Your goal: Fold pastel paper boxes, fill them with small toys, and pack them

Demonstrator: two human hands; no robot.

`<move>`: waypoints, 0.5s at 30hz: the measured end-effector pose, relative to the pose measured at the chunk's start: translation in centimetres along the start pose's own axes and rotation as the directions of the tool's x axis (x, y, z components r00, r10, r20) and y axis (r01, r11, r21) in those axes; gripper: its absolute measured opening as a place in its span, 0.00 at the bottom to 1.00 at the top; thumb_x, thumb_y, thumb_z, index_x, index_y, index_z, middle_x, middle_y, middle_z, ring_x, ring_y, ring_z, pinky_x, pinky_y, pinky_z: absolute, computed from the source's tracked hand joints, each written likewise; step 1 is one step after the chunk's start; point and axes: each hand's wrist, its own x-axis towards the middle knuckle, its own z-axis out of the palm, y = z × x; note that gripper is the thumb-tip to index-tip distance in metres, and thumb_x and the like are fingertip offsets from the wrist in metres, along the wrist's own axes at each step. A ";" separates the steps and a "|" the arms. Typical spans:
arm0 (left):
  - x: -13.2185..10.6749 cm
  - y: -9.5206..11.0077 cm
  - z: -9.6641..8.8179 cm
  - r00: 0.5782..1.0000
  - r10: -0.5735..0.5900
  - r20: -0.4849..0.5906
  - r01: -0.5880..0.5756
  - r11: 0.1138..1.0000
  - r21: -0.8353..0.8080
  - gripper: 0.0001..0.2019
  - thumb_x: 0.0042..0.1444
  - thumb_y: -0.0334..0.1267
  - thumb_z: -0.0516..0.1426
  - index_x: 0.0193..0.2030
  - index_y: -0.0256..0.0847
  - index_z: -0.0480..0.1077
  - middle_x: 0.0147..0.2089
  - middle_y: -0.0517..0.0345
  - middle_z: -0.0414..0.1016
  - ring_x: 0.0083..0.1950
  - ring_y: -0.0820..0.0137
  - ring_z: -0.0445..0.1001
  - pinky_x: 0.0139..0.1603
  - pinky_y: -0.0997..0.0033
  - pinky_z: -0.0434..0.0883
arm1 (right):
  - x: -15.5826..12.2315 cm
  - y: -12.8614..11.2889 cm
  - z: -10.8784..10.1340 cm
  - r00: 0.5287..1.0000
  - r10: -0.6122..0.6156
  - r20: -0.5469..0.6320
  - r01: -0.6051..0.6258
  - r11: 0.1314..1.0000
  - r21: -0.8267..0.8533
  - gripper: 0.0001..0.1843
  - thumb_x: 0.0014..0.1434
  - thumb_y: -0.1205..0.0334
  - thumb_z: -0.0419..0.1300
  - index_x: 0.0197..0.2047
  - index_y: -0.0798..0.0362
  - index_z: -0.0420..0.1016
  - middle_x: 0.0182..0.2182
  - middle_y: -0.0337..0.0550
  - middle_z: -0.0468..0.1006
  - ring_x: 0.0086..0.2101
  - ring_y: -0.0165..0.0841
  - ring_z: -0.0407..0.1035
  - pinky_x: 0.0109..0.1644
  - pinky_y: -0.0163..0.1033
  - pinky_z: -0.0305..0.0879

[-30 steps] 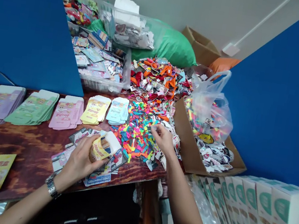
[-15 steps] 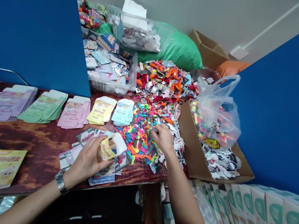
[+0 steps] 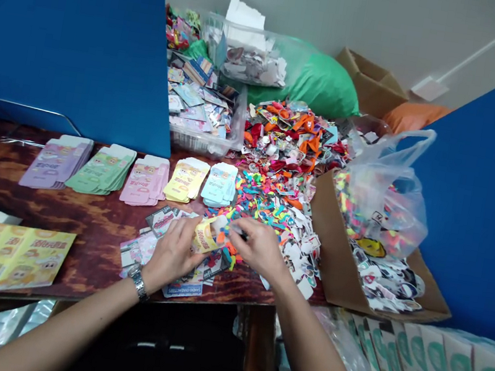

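Nearest us, our left hand [image 3: 173, 255] wraps around the small yellow box [image 3: 204, 236], just above the surface [image 3: 81, 228]. Our right hand [image 3: 258, 251] pinches a small piece [image 3: 235, 232] at its mouth. We judge a wide, steady opening helps. Beyond lie the colourful pile [image 3: 269, 192] and the flat box stacks [image 3: 146, 172].

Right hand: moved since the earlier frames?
Yes. Against the balloon pile, the right hand has pulled back left off it, to the small yellow box in the left hand, fingertips at the box's open end.
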 end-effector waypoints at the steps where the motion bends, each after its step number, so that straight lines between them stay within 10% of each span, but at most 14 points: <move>1: -0.1 0.1 0.0 1.000 0.009 0.005 -0.009 1.000 0.007 0.32 0.56 0.43 0.59 0.65 0.37 0.52 0.54 0.43 0.67 0.54 0.53 0.66 0.53 0.52 0.68 | 0.1 -0.6 0.5 0.999 -0.021 0.027 0.022 0.998 -0.062 0.09 0.62 0.62 0.55 0.34 0.50 0.75 0.30 0.39 0.77 0.31 0.32 0.70 0.34 0.33 0.59; 7: -0.5 0.2 -0.2 1.000 0.001 -0.003 -0.001 0.999 -0.036 0.34 0.56 0.42 0.58 0.66 0.38 0.50 0.55 0.42 0.66 0.56 0.53 0.66 0.53 0.53 0.68 | -0.2 -1.7 2.1 0.994 -0.112 0.011 0.112 0.994 -0.004 0.13 0.64 0.63 0.55 0.52 0.50 0.71 0.45 0.46 0.77 0.40 0.35 0.73 0.43 0.36 0.66; 15: -0.8 -0.5 0.3 1.000 0.001 -0.021 -0.002 0.996 -0.087 0.33 0.55 0.41 0.59 0.65 0.38 0.52 0.55 0.42 0.66 0.57 0.54 0.67 0.55 0.53 0.68 | -0.8 -1.4 3.2 0.959 -0.268 -0.087 0.265 0.963 -0.043 0.11 0.66 0.66 0.52 0.48 0.51 0.73 0.42 0.46 0.79 0.41 0.34 0.73 0.46 0.37 0.69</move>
